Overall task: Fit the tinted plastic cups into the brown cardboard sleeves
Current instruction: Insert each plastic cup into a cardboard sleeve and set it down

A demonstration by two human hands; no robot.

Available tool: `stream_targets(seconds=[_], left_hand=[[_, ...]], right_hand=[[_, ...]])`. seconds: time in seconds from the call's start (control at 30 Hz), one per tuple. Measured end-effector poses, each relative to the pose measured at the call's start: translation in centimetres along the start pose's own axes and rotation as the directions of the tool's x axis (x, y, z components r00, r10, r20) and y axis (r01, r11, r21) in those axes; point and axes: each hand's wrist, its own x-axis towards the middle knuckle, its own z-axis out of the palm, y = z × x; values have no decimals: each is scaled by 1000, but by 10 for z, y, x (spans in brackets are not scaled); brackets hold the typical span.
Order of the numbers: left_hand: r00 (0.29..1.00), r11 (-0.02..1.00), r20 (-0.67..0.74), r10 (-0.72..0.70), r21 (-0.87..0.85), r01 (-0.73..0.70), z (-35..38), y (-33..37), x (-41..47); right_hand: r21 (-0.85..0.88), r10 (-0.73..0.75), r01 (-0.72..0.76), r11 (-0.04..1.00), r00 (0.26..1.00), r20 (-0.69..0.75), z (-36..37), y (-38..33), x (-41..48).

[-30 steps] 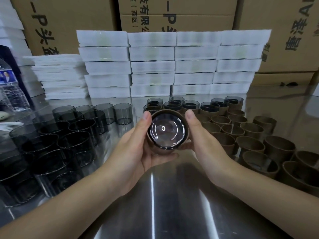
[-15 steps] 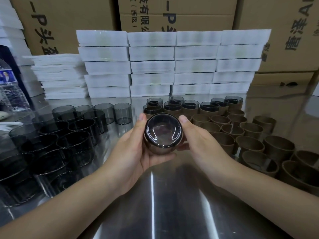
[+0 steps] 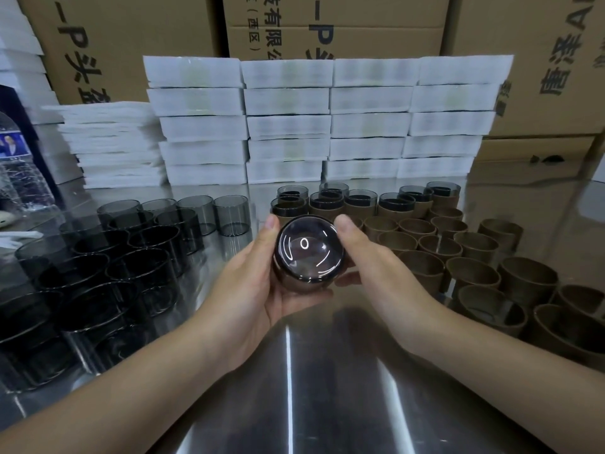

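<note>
Both hands hold one tinted cup [image 3: 307, 249] above the table, its glossy base turned toward me and a brown cardboard sleeve [image 3: 302, 285] round its lower part. My left hand [image 3: 252, 283] cups it from the left and beneath, thumb on the rim. My right hand [image 3: 370, 257] grips its right side. Several loose tinted cups [image 3: 131, 253] stand at the left. Empty brown sleeves [image 3: 471, 267] stand at the right. A row of sleeved cups [image 3: 360, 201] is behind the hands.
Stacks of white foam pads [image 3: 324, 122] line the back of the steel table [image 3: 304, 388], with large cardboard cartons [image 3: 327, 24] behind them. A clear plastic bottle [image 3: 19, 178] stands at the far left edge.
The cup has slid further out of the sleeve toward me; the brown rim that ringed the base is now behind it. Both hands shifted slightly left and down.
</note>
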Motion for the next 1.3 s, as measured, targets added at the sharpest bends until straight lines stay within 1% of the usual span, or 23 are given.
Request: stream_targets(seconds=[0.1,0.2,0.37,1.0,1.3], left_hand=[[1000,1000,-14,24,5,-24,1,1,-1],[997,995,-1,73,73,-73,1,1,-2],[997,994,-2,74,78,-74,-1,1,-1],[997,991,14,79,110,-80,-3,2,-1],[996,992,-3,84,100,-83,-5,2,1]], right_hand=[[29,-45,45,999,999,-3,0,0,-1],[46,-98,97,994,995,5,1,-2,-2],[52,-142,141,989,990,22,2,-3,-5],[51,-176,175,983,984,11,2,-3,-5],[59,-177,177,983,984,9,0,-1,-4]])
